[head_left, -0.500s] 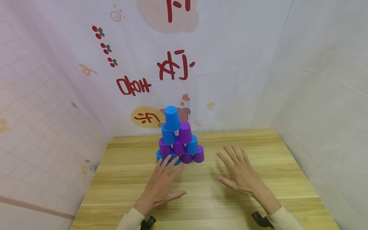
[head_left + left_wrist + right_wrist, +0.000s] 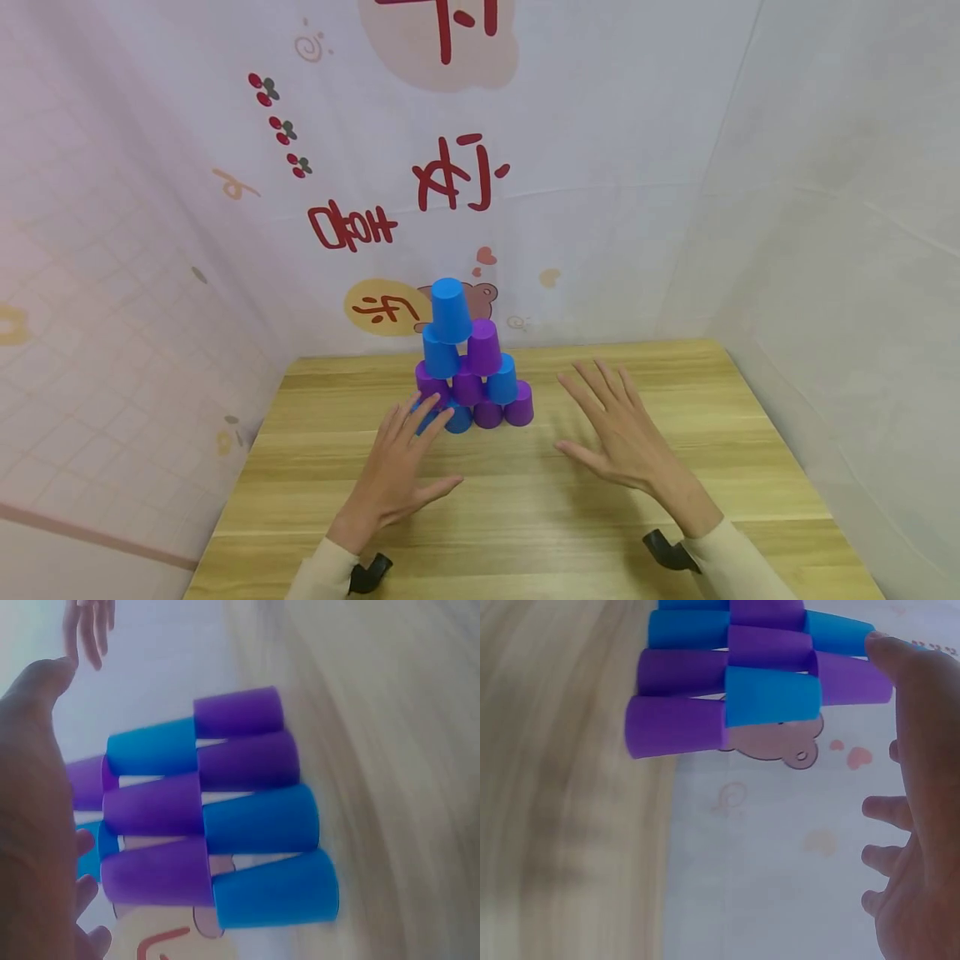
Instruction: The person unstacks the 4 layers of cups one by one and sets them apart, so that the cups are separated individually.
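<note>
Where white printed cloth [image 2: 615,167] rose behind the table [image 2: 517,525], I could see red writing, a column of cherries [image 2: 283,131] up toward eleven o'clock, and pink hearts [image 2: 486,256] above a brown bear [image 2: 480,300]. A yellow oval [image 2: 354,308] with more red strokes sat at the bear's nine o'clock. More pale cloth ran down the three o'clock side, and a faintly gridded panel [image 2: 112,333] closed off the nine o'clock side. The tabletop was yellowish wood, its grain running from nine to three, with soft shadows near the person's right arm.

Toward twelve o'clock on that table, slightly on the eleven side, stood a pyramid of cups [image 2: 468,385], every one upside down, smooth and plain. Reading each row from nine to three, the bottom four went blue, blue, purple, purple; the next three purple, purple, blue; then blue, purple; and a single bright blue top cup [image 2: 451,312] crowned it, leaning a touch toward eleven.

At the pyramid's seven o'clock was the left hand [image 2: 392,475], fingers spread and released, overlapping the lowest blue cup from above; I couldn't tell whether they touched. At its four o'clock the right hand [image 2: 626,442] hung well apart, fingers fanned and equally loose. Both wrists came out of cream sleeves [image 2: 738,562].
</note>
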The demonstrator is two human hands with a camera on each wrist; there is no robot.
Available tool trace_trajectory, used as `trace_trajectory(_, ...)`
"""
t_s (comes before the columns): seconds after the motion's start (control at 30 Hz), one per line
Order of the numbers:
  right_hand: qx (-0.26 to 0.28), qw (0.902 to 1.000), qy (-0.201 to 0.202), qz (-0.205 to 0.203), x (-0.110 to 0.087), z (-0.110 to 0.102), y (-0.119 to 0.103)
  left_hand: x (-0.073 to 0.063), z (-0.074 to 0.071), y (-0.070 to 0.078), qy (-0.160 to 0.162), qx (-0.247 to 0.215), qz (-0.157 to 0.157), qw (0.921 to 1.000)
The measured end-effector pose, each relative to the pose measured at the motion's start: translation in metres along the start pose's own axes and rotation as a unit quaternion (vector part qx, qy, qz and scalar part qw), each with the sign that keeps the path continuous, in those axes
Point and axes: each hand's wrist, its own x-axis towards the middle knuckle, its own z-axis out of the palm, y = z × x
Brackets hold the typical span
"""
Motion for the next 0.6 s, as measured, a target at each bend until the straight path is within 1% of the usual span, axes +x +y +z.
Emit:
trace_trajectory(0.1, 0.005, 1.0000, 0.001, 0.001, 0.009, -0.003, -0.003, 0.000, -0.003, -0.007, 0.027, -0.022, -0.009, 0.9994)
trace_trajectory(0.2, 0.014, 0.9999, 0.003, 0.007, 0.020, -0.006, -0.005, -0.001, -0.003, -0.013, 0.047, -0.049, -0.024, 0.9974)
trace_trajectory(0.33, 0.033, 0.9993, 0.012, 0.009, 0.034, -0.009, -0.009, -0.001, 0.001, -0.020, 0.069, -0.090, -0.048, 0.9924)
trace_trajectory(0.43, 0.054, 0.9981, 0.029, 0.007, 0.045, -0.011, -0.013, -0.002, 0.006, -0.023, 0.083, -0.124, -0.073, 0.9861)
trace_trajectory(0.5, 0.072, 0.9965, 0.042, 0.008, 0.052, -0.011, -0.015, -0.002, 0.011, -0.025, 0.088, -0.151, -0.095, 0.9800)
trace_trajectory(0.6, 0.109, 0.9926, 0.051, 0.013, 0.063, -0.014, -0.020, -0.001, 0.017, -0.027, 0.084, -0.188, -0.135, 0.9691)
